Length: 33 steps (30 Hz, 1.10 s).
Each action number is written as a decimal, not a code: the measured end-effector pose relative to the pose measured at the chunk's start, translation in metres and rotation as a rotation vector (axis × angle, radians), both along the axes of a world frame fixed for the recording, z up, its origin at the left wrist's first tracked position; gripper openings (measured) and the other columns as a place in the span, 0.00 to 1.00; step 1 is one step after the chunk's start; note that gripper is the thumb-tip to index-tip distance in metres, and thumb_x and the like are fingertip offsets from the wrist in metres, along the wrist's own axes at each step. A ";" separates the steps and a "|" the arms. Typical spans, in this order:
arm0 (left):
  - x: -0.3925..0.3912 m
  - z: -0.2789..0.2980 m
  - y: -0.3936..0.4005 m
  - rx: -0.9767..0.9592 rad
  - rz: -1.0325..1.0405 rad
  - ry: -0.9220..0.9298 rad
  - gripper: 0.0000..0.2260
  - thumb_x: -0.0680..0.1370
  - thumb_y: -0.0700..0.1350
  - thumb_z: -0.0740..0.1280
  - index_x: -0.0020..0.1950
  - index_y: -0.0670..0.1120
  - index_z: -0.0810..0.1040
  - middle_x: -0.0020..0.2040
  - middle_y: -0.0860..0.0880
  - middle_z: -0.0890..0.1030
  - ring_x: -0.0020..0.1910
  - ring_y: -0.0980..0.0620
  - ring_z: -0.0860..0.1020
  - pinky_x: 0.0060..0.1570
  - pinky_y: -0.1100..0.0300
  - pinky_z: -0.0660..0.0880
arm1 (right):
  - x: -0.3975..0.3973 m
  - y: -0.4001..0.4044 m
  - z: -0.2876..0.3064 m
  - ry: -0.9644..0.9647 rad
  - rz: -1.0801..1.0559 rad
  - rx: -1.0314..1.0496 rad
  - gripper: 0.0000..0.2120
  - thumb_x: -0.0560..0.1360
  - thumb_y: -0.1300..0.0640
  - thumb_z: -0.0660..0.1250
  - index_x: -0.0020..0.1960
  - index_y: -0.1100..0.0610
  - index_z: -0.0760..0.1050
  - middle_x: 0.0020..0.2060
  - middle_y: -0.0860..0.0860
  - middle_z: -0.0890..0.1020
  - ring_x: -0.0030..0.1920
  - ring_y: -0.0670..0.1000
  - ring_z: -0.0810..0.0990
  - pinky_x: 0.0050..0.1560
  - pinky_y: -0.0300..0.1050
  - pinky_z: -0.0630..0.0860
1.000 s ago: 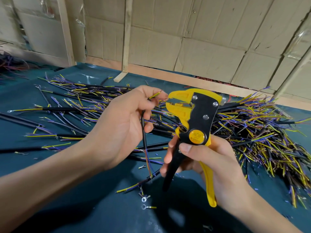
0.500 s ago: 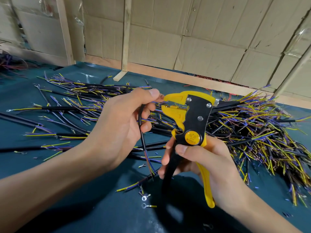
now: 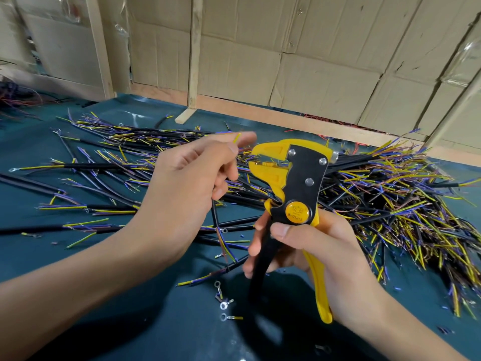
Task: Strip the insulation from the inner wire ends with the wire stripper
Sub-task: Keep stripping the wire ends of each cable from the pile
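The right hand (image 3: 320, 254) grips the wire stripper (image 3: 294, 204) by its handles, with fingers curled around them; the tool stands almost upright, handles down toward the person, and its yellow head points to the left. The left hand (image 3: 187, 188) holds a black cable (image 3: 215, 217) above the table (image 3: 145, 316), fingers closed on it (its long part hangs down from the fist). One yellow inner wire (image 3: 236, 138) is pinched at the fingertips, pointing up and right, just beside the tool's open mouth.
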State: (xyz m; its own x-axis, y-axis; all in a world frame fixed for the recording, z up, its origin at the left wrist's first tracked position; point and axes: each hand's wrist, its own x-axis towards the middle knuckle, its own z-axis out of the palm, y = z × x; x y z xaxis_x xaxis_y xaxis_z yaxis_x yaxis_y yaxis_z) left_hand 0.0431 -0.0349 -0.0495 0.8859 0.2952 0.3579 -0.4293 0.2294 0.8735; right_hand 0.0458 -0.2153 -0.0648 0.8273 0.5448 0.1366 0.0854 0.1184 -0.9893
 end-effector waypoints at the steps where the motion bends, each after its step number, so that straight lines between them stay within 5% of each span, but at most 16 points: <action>1: -0.001 0.001 0.000 0.022 0.004 -0.011 0.12 0.73 0.40 0.65 0.53 0.40 0.85 0.34 0.50 0.81 0.35 0.44 0.60 0.31 0.58 0.61 | 0.000 0.000 0.000 0.009 0.005 0.007 0.08 0.73 0.59 0.65 0.44 0.58 0.83 0.36 0.60 0.83 0.37 0.66 0.84 0.35 0.47 0.77; 4: -0.004 0.005 0.001 0.062 0.013 -0.044 0.17 0.73 0.40 0.64 0.58 0.52 0.85 0.27 0.51 0.72 0.35 0.41 0.60 0.31 0.60 0.64 | -0.001 0.001 0.002 0.048 0.024 0.049 0.08 0.72 0.60 0.65 0.44 0.58 0.83 0.36 0.62 0.83 0.36 0.68 0.83 0.34 0.48 0.78; 13: -0.005 0.009 -0.002 0.012 0.029 0.019 0.15 0.70 0.42 0.66 0.56 0.47 0.81 0.23 0.54 0.62 0.24 0.53 0.60 0.33 0.52 0.54 | -0.003 0.001 0.005 0.071 0.045 0.079 0.09 0.71 0.61 0.65 0.45 0.60 0.83 0.36 0.64 0.82 0.36 0.70 0.83 0.34 0.47 0.78; 21: -0.005 0.009 -0.001 -0.035 -0.044 0.016 0.16 0.68 0.39 0.63 0.52 0.51 0.81 0.32 0.49 0.65 0.26 0.55 0.63 0.29 0.62 0.63 | -0.005 0.001 0.003 0.040 0.049 0.030 0.08 0.72 0.60 0.65 0.44 0.58 0.83 0.36 0.61 0.83 0.37 0.68 0.84 0.36 0.48 0.79; 30: 0.002 0.010 -0.009 -0.015 -0.012 0.043 0.18 0.76 0.29 0.58 0.49 0.53 0.71 0.29 0.56 0.75 0.22 0.58 0.66 0.25 0.65 0.62 | -0.009 0.002 0.003 -0.002 0.019 0.001 0.08 0.71 0.60 0.64 0.43 0.59 0.82 0.35 0.59 0.83 0.37 0.69 0.84 0.37 0.51 0.76; 33: -0.002 0.012 -0.010 -0.022 -0.034 0.010 0.16 0.73 0.32 0.61 0.49 0.54 0.69 0.31 0.57 0.78 0.22 0.59 0.68 0.26 0.65 0.63 | -0.010 0.002 0.006 0.005 0.028 0.019 0.07 0.71 0.61 0.64 0.42 0.62 0.81 0.34 0.61 0.83 0.35 0.68 0.83 0.35 0.47 0.78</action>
